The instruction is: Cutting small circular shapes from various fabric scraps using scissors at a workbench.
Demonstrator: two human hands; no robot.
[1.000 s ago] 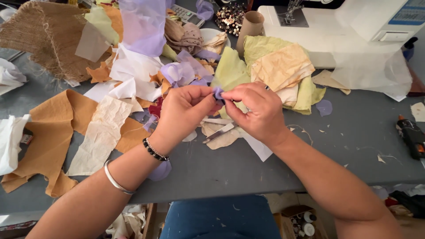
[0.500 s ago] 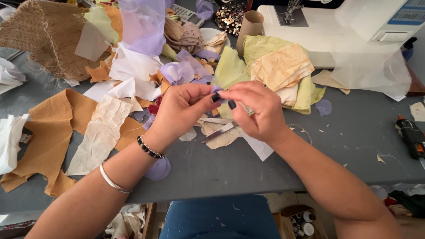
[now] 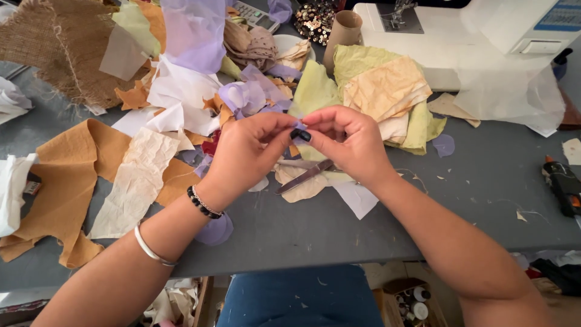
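1. Left hand (image 3: 251, 151): fingers curled, thumb and forefinger pinching one side of a small purple scrap (image 3: 298, 126), apparently to keep it taut.
2. Right hand (image 3: 351, 142): also closed in a pinch on the scrap, fingertips meeting those of the left hand; the two-handed grip suggests fine folding or shaping.
3. Purple scrap: held between both hands, raised above the table (image 3: 302, 224); mostly hidden by the fingertips, so its shape cannot be told.
4. Scissors (image 3: 305, 176): lying closed on the table just below the hands, on a pale cloth piece, within easy reach.
5. Fabric pile (image 3: 254, 91): purple, white, yellow-green and peach pieces heaped just beyond the hands.
6. Tan cloth (image 3: 60, 181): spread flat, well to the left of the left hand.
7. Sewing machine (image 3: 460, 36): white, beyond and to the right of the right hand.
8. Glue gun (image 3: 563, 181): at the table's edge, far right of the right hand.
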